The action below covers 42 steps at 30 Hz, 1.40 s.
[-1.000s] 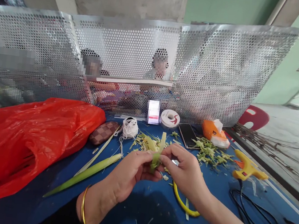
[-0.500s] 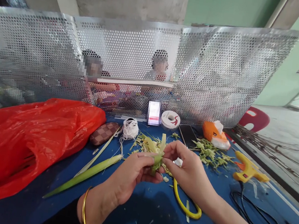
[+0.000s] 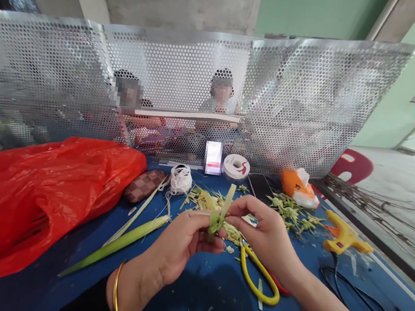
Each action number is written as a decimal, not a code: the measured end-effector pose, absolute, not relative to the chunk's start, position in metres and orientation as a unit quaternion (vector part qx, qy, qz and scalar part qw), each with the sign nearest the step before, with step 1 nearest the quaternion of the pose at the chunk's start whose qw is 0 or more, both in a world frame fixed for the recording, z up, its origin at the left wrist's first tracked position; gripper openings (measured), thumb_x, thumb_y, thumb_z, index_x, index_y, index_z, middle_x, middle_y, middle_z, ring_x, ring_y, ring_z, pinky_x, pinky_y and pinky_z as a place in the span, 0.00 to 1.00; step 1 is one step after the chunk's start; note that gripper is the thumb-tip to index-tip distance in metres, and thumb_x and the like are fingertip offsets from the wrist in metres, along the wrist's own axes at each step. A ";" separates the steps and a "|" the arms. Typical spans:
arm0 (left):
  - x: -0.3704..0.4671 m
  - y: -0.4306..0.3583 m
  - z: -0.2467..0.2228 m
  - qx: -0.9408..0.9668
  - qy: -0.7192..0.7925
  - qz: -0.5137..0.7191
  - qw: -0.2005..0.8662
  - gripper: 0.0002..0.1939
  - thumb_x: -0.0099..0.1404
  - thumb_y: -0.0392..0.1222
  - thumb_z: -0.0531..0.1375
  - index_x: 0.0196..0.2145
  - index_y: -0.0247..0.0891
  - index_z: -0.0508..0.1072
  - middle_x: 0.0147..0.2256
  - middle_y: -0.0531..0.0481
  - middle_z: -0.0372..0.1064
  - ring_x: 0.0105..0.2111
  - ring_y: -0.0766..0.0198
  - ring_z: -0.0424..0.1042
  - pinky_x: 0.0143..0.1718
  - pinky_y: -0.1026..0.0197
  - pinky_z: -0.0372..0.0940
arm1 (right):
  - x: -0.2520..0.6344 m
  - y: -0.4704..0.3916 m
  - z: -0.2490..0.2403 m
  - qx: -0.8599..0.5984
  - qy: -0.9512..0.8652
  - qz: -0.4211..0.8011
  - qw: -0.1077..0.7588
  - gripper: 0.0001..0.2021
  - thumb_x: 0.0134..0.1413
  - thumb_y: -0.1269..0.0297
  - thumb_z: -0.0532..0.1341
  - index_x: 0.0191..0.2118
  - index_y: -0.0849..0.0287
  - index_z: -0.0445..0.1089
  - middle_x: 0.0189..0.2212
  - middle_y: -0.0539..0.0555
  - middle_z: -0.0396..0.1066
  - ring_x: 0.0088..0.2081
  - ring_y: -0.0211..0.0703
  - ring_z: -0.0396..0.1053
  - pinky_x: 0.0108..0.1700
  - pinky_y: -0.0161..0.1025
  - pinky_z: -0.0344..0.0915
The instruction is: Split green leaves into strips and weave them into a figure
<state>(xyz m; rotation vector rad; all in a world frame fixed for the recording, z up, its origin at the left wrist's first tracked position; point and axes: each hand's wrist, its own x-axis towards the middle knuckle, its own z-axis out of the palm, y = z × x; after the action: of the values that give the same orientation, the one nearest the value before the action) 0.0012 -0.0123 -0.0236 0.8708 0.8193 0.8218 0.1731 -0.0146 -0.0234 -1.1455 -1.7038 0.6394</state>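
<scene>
Between my hands is a small folded green leaf piece point(image 3: 215, 223) with a pale strip standing up from it. My left hand point(image 3: 177, 238) pinches the folded part between thumb and fingers; a gold bangle circles that wrist. From the right side, the thumb and fingertips of my right hand point(image 3: 259, 228) close on the piece's edge, at the base of the strip. Scissors point(image 3: 258, 279) with yellow handles lie on the table below my right hand, their blades partly hidden. Behind the hands spreads a heap of leaf scraps point(image 3: 205, 198). A long green leaf bundle point(image 3: 115, 245) lies to the left.
A red plastic bag point(image 3: 52, 196) covers the table's left side. White string point(image 3: 180, 180), a ribbon spool point(image 3: 236, 167) and a dark phone point(image 3: 260, 187) stand at the back. Right are woven leaf pieces point(image 3: 291, 212) and a yellow glue gun point(image 3: 347, 237). A perforated metal screen point(image 3: 187, 76) rises behind.
The leaf piece has shifted slightly left and its upright strip leans more to the right. My right hand has drawn slightly away, showing more of the scissors.
</scene>
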 end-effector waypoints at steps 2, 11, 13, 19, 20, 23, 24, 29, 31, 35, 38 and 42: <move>0.001 -0.012 -0.025 0.398 0.370 0.370 0.754 0.10 0.60 0.41 0.60 0.35 0.31 0.77 0.29 0.47 0.72 0.25 0.67 0.71 0.32 0.62 0.69 | 0.171 -0.012 -0.026 -0.482 -0.676 0.289 0.476 0.04 0.49 0.67 0.62 0.26 0.57 0.67 0.24 0.47 0.67 0.28 0.38 0.64 0.33 0.37 0.61; 0.004 -0.015 -0.026 0.410 0.394 0.354 0.743 0.11 0.61 0.43 0.61 0.36 0.33 0.76 0.26 0.49 0.71 0.23 0.68 0.70 0.30 0.64 0.68 | 0.168 -0.009 -0.028 -0.443 -0.525 0.529 0.497 0.10 0.45 0.61 0.67 0.34 0.59 0.71 0.28 0.49 0.69 0.31 0.39 0.66 0.36 0.38 0.62; 0.004 -0.016 -0.026 0.420 0.402 0.335 0.741 0.12 0.62 0.44 0.61 0.38 0.33 0.76 0.27 0.48 0.72 0.23 0.67 0.71 0.30 0.64 0.68 | 0.168 -0.010 -0.028 -0.423 -0.522 0.554 0.492 0.09 0.47 0.59 0.67 0.29 0.60 0.72 0.26 0.49 0.69 0.30 0.38 0.65 0.36 0.37 0.61; 0.006 -0.017 -0.030 0.433 0.403 0.307 0.746 0.13 0.61 0.44 0.61 0.38 0.32 0.77 0.27 0.48 0.72 0.23 0.67 0.71 0.31 0.64 0.68 | 0.165 -0.008 -0.038 -0.450 -0.464 0.525 0.554 0.11 0.43 0.57 0.69 0.25 0.60 0.72 0.20 0.47 0.67 0.24 0.37 0.61 0.30 0.37 0.57; 0.006 -0.016 -0.030 0.433 0.400 0.311 0.745 0.12 0.61 0.44 0.61 0.37 0.31 0.77 0.27 0.47 0.72 0.23 0.67 0.71 0.31 0.64 0.68 | 0.165 -0.007 -0.039 -0.460 -0.466 0.510 0.558 0.12 0.43 0.55 0.69 0.25 0.60 0.73 0.21 0.49 0.68 0.25 0.38 0.62 0.31 0.37 0.58; 0.004 -0.015 -0.029 0.407 0.391 0.340 0.752 0.11 0.61 0.40 0.60 0.38 0.31 0.77 0.26 0.47 0.72 0.23 0.67 0.71 0.30 0.64 0.69 | 0.166 -0.003 -0.042 -0.474 -0.494 0.481 0.547 0.15 0.46 0.51 0.67 0.29 0.60 0.74 0.25 0.51 0.71 0.30 0.42 0.66 0.36 0.39 0.61; 0.003 -0.014 -0.028 0.388 0.386 0.357 0.757 0.10 0.61 0.39 0.60 0.38 0.31 0.77 0.26 0.48 0.72 0.24 0.67 0.71 0.31 0.64 0.69 | 0.167 -0.002 -0.042 -0.474 -0.503 0.474 0.545 0.16 0.47 0.50 0.66 0.31 0.60 0.74 0.26 0.51 0.71 0.31 0.43 0.67 0.37 0.39 0.62; -0.001 -0.011 -0.022 0.288 0.367 0.489 0.737 0.08 0.63 0.35 0.59 0.40 0.32 0.75 0.28 0.48 0.73 0.28 0.67 0.74 0.36 0.63 0.71 | 0.162 -0.009 -0.041 -0.492 -0.572 0.377 0.538 0.17 0.56 0.50 0.60 0.25 0.58 0.68 0.23 0.50 0.67 0.29 0.41 0.64 0.36 0.38 0.61; -0.001 -0.011 -0.020 0.275 0.359 0.522 0.723 0.08 0.64 0.35 0.58 0.40 0.32 0.75 0.29 0.48 0.73 0.29 0.67 0.74 0.37 0.63 0.71 | 0.157 -0.014 -0.042 -0.491 -0.609 0.354 0.514 0.18 0.56 0.51 0.59 0.23 0.58 0.67 0.22 0.50 0.66 0.28 0.41 0.62 0.34 0.38 0.60; 0.001 -0.013 -0.020 0.264 0.349 0.536 0.722 0.09 0.64 0.34 0.57 0.40 0.31 0.75 0.28 0.48 0.72 0.26 0.69 0.72 0.34 0.66 0.71 | 0.146 -0.023 -0.048 -0.456 -0.618 0.425 0.479 0.17 0.57 0.49 0.59 0.31 0.58 0.73 0.29 0.52 0.71 0.35 0.46 0.67 0.39 0.39 0.63; 0.002 -0.014 -0.020 0.255 0.342 0.535 0.729 0.08 0.64 0.34 0.57 0.38 0.31 0.76 0.28 0.47 0.73 0.27 0.68 0.73 0.33 0.66 0.71 | 0.142 -0.024 -0.051 -0.423 -0.619 0.477 0.459 0.17 0.57 0.49 0.58 0.34 0.58 0.74 0.32 0.53 0.73 0.38 0.48 0.68 0.42 0.41 0.64; 0.000 -0.013 -0.020 0.231 0.326 0.511 0.761 0.11 0.64 0.35 0.56 0.39 0.28 0.76 0.30 0.42 0.76 0.29 0.65 0.75 0.34 0.65 0.71 | 0.140 -0.024 -0.054 -0.433 -0.662 0.425 0.440 0.10 0.52 0.58 0.64 0.34 0.59 0.74 0.32 0.53 0.75 0.36 0.47 0.69 0.41 0.42 0.65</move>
<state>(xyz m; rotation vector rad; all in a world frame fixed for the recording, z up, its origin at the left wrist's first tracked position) -0.0003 -0.0133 -0.0203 0.5021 0.7105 1.1117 0.1402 -0.0242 -0.0537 -1.0762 -1.6432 1.0564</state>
